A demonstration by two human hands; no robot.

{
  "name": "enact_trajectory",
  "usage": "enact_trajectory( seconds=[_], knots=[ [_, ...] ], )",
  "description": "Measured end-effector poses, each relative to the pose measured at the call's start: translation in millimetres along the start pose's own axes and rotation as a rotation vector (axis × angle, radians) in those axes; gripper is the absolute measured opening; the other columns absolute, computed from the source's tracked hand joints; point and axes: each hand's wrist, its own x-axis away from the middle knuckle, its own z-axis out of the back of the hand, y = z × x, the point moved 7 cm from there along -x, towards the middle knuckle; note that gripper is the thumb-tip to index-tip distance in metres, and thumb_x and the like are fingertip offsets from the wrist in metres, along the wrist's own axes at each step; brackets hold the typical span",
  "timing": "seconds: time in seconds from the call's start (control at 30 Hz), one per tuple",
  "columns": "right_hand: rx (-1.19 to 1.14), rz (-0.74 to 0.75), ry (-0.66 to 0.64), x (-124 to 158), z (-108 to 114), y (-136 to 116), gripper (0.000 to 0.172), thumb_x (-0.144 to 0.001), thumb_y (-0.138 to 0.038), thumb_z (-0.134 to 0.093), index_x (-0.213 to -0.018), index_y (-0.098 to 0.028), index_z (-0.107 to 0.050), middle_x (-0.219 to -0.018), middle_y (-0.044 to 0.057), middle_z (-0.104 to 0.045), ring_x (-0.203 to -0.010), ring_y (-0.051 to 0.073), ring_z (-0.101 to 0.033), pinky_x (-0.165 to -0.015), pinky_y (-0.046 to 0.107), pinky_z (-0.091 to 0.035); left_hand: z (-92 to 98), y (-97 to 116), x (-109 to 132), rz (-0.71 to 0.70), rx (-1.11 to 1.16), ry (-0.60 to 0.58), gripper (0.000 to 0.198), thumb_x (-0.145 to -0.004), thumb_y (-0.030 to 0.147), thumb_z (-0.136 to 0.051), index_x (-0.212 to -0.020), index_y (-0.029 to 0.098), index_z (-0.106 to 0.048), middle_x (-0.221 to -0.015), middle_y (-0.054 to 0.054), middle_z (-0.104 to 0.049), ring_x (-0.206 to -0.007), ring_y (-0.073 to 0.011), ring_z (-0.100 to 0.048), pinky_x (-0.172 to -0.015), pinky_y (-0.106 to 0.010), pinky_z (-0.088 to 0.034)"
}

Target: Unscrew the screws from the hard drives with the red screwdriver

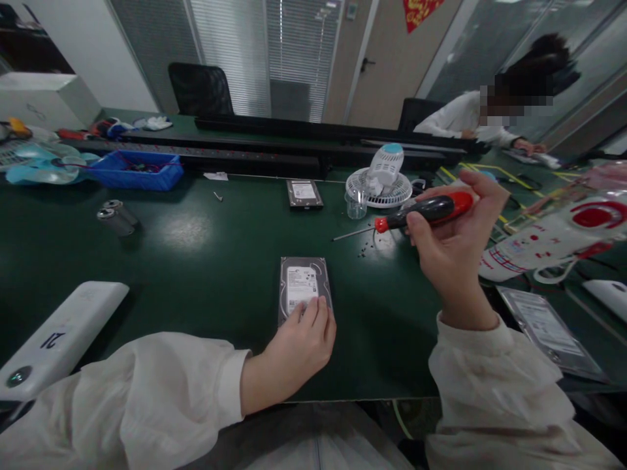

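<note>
Pale sleeves lead to my left hand, resting (whether clamped, I cannot tell) on the near end of the hard drive, long axis pointing away from me, and my right hand, farther off, gripping a screwdriver.

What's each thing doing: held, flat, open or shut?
Left hand: touching the middle hard drive
Middle hard drive: flat, label up
Right hand: holding the screwdriver
Screwdriver: raised, tip in the air
Far hard drive: flat, label up
Right hard drive: label up
Blue bin: open, things inside
Door: looks shut
</note>
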Motion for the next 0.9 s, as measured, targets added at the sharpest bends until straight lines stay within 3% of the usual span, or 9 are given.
enact_trajectory(
  seconds=[0.13, 0.27, 0.4, 0.9],
  knots=[
    [-0.043, -0.045, -0.039, 8.6, -1.1, -2.6, 0.05, -0.096, -0.051, -0.058, -0.131, -0.032, -0.028, -0.118, 0.012, -0.063, -0.085, 0.023, -0.068, -0.067, 0.041, -0.059, 1.2, -3.1, -2.4, 0.035, 0.027, 0.005, 0.032, -0.104, 0.013, -0.049, -0.127, 0.007, -0.071, -0.135, -0.022, -0.072, -0.122, -0.0318, -0.071, -0.098, -0.044, -0.059],
    [-0.041, 0.086, -0.093, 14.7, -9.8, -10.8, 0.039, -0.096, -0.045, -0.058, -0.124, -0.034, -0.032, -0.116, 0.009, -0.059, -0.097, 0.025, -0.068, -0.08, 0.045, -0.059, 1.5, -7.1, -5.7, 0.026, 0.059, 0.003, 0.027, -0.105, 0.015, -0.049, -0.119, 0.009, -0.071, -0.14, -0.022, -0.069, -0.118, -0.0318, -0.071, -0.094, -0.045, -0.058],
    [-0.023, 0.26, -0.117, 20.3, -17.0, -16.5, 0.044, -0.094, -0.034, -0.06, -0.129, -0.035, -0.033, -0.116, 0.007, -0.054, -0.103, 0.025, -0.066, -0.088, 0.049, -0.058, -0.6, -9.2, -7.2, 0.008, 0.077, 0.008, 0.027, -0.105, 0.017, -0.047, -0.12, 0.008, -0.068, -0.144, -0.025, -0.066, -0.117, -0.0319, -0.069, -0.096, -0.047, -0.056],
    [-0.023, 0.318, -0.131, 22.5, -20.4, -18.1, 0.05, -0.093, -0.029, -0.061, -0.135, -0.036, -0.034, -0.121, 0.007, -0.052, -0.1, 0.024, -0.065, -0.087, 0.047, -0.059, -6.3, -11.3, -9.2, -0.007, 0.124, -0.033, 0.026, -0.105, 0.021, -0.047, -0.121, 0.007, -0.062, -0.149, -0.029, -0.06, -0.115, -0.0338, -0.066, -0.097, -0.048, -0.049]
  ],
)
